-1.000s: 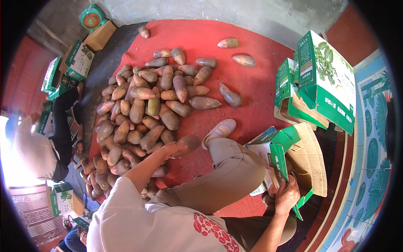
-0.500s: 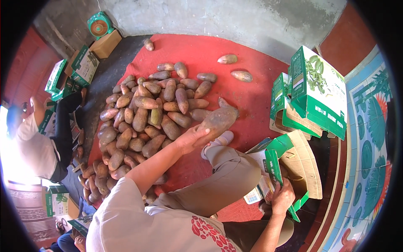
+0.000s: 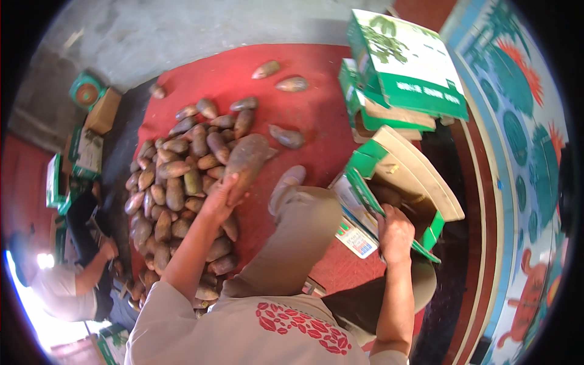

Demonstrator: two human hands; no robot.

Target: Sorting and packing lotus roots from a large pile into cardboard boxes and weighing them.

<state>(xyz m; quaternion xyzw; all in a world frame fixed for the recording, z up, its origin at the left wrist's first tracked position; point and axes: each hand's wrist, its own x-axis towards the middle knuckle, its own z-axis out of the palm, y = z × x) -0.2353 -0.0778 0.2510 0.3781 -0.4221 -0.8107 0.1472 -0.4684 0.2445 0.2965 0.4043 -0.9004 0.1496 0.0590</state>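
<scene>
My left hand (image 3: pixel 220 193) grips the near end of a large brown oblong tuber-like root (image 3: pixel 248 157), holding it up beside the heap of similar roots (image 3: pixel 175 193). My right hand (image 3: pixel 396 234) is closed over the green edge of an opened cardboard carton (image 3: pixel 420 176) at my right. Some of its fingers are hidden behind that edge. The carton's flaps stand apart, and something brown lies in shadow inside. Another root (image 3: pixel 286 137) rests on the red carpet (image 3: pixel 316 115) beyond my foot.
Green-and-white cartons (image 3: pixel 413 67) are stacked at the far right. A few loose roots (image 3: pixel 292 84) lie at the carpet's far side. Another person (image 3: pixel 64 286) sits at the left near more cartons (image 3: pixel 85 152). A green fan (image 3: pixel 87 91) stands by the wall.
The view has swung right, so the heap and cartons appear further left. The held root is now tilted more upright. My right hand still grips the carton edge.
</scene>
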